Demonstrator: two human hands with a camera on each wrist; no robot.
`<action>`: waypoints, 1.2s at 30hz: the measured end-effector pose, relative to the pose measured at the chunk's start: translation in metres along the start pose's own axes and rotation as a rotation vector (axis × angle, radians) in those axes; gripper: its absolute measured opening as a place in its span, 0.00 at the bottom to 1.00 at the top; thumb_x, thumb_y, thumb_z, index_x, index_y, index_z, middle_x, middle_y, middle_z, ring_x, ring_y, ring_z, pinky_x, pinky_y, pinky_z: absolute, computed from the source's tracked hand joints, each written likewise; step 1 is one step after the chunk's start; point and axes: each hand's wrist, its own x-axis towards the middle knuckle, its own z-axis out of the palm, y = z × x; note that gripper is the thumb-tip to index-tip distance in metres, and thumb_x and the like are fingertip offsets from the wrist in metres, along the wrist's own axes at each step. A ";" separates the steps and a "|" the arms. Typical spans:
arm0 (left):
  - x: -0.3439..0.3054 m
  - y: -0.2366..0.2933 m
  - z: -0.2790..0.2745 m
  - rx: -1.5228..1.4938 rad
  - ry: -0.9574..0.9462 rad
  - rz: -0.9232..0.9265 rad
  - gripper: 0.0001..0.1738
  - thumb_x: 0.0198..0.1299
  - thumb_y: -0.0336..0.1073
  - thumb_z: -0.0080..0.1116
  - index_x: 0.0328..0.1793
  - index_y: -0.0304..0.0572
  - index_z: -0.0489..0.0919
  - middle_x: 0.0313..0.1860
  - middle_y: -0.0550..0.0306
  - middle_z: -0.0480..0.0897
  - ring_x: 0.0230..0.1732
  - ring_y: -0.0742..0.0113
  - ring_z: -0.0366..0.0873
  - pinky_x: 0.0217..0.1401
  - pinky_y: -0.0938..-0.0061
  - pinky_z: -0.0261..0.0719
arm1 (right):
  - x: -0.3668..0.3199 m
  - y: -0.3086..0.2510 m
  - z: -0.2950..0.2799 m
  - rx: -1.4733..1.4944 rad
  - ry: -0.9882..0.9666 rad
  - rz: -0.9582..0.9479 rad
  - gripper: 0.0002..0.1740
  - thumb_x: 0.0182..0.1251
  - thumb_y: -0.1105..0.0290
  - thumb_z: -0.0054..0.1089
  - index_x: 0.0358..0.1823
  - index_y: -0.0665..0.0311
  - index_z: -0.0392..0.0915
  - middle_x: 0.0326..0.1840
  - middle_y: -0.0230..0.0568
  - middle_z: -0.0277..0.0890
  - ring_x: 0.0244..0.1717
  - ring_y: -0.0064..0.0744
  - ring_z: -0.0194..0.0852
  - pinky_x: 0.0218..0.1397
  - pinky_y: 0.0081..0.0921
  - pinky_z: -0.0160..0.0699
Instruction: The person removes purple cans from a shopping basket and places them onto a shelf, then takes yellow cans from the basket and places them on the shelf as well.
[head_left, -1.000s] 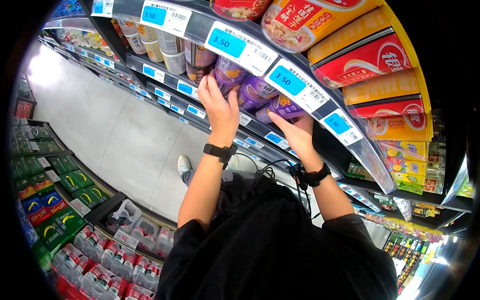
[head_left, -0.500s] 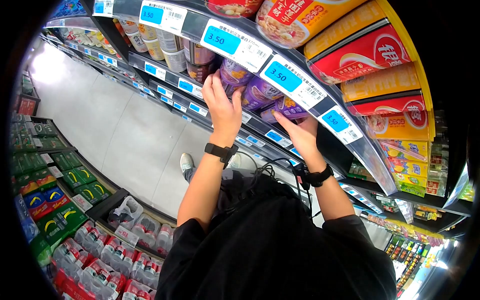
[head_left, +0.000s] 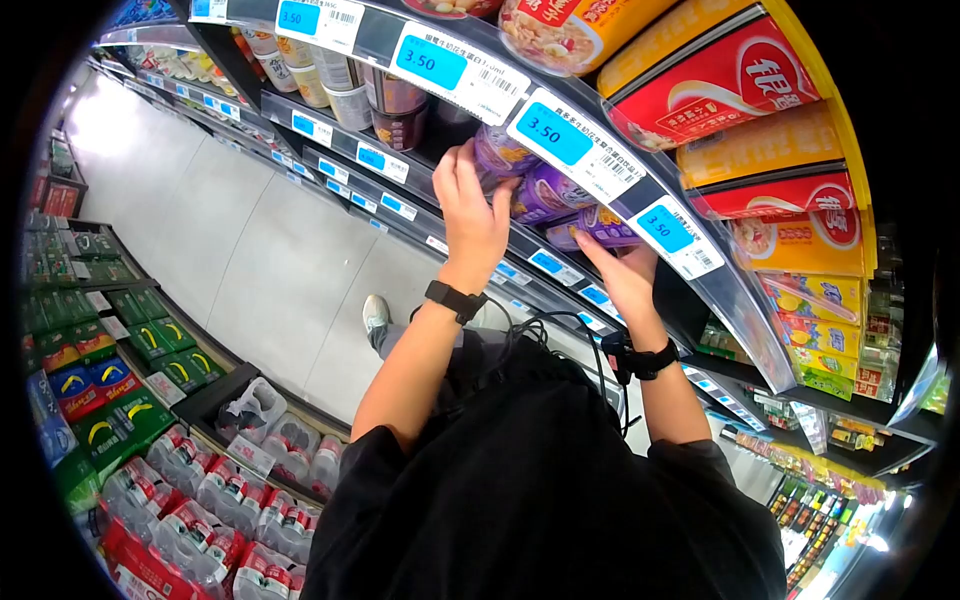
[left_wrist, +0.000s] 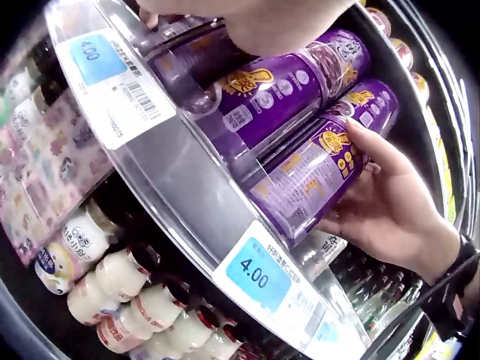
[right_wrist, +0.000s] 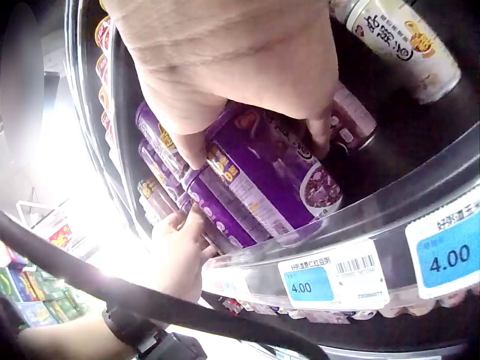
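Grips the end purple can [head_left: 600, 222] with the right hand [head_left: 622, 272]: fingers [right_wrist: 319, 120] curled over one flank, thumb on the other, palm against it from the aisle side. Lies on its side on the shelf [right_wrist: 427, 150], just behind the price rail [head_left: 610, 175], last in a row of three alike and touching the middle purple can [head_left: 545, 190]. Points its long axis across the rail, one end at the shelf front and the other toward the back, as far as the wrist views tell. Sits straight ahead of the right palm, with the fingers closing across the short way, not along the length.

Lays the left hand [head_left: 472, 205] against the far purple can [head_left: 500, 150] at the other end of the row: fingers nearly straight, thumb spread, nothing pinched or enclosed that shows. Leaves the right hand much the nearer to the end purple can, with the left hand apart from it.

Shows blue price labels [head_left: 552, 133] on the rail and small white bottles [left_wrist: 112, 277] on the shelf below.
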 end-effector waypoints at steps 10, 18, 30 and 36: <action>-0.018 0.015 0.011 0.001 -0.027 -0.027 0.36 0.54 0.33 0.64 0.68 0.31 0.61 0.63 0.38 0.62 0.64 0.42 0.61 0.67 0.57 0.59 | -0.011 0.010 -0.028 0.041 -0.052 0.039 0.25 0.55 0.68 0.72 0.53 0.69 0.76 0.50 0.38 0.78 0.50 0.27 0.74 0.56 0.25 0.70; -0.020 0.012 0.012 -0.056 -0.030 -0.029 0.37 0.54 0.34 0.65 0.69 0.34 0.62 0.61 0.40 0.62 0.62 0.44 0.62 0.65 0.58 0.62 | -0.017 0.017 -0.075 -0.752 -0.017 -0.140 0.22 0.68 0.61 0.51 0.57 0.70 0.71 0.56 0.55 0.74 0.59 0.54 0.70 0.60 0.40 0.69; -0.021 0.013 0.006 -0.050 -0.116 -0.006 0.33 0.62 0.33 0.57 0.71 0.33 0.59 0.64 0.39 0.61 0.65 0.43 0.61 0.67 0.58 0.59 | 0.014 0.019 -0.094 -0.975 0.130 -0.676 0.16 0.71 0.63 0.47 0.52 0.64 0.74 0.51 0.50 0.76 0.56 0.45 0.74 0.56 0.35 0.73; -0.021 0.015 0.005 -0.033 -0.129 -0.020 0.32 0.62 0.31 0.56 0.71 0.33 0.58 0.64 0.38 0.61 0.65 0.43 0.61 0.67 0.58 0.60 | 0.026 0.016 -0.093 -0.986 0.113 -0.715 0.16 0.71 0.63 0.47 0.52 0.65 0.74 0.52 0.50 0.76 0.56 0.45 0.74 0.56 0.35 0.73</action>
